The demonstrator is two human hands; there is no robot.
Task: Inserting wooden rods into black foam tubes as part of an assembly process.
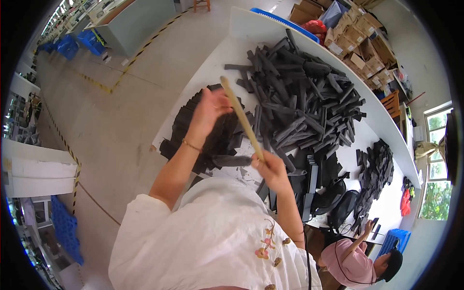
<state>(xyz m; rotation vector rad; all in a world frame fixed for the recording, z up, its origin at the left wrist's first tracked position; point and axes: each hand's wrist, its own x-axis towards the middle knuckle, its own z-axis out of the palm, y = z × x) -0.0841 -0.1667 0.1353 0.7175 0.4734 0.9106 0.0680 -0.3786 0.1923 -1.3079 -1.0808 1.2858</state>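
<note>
My right hand (270,170) is closed around the lower end of a pale wooden stick (242,117), which slants up and to the left. Close to the stick's upper part is my left hand (210,110), blurred, its fingers loosely bent and apart with nothing visible in them. Below the left hand lies a spread of dark, flat fabric pieces (186,126) on the table's near left. A dark tube-like fabric piece (231,161) lies beside my right hand. Beyond the stick rises a big heap of dark grey fabric strips (309,96).
Right of me, dark machines (333,203) stand on the white table (212,60). Farther right lies another dark fabric pile (374,169). A person in pink (348,261) works at lower right beside a blue basket (396,239). Cardboard boxes (365,53) are stacked behind the white partition.
</note>
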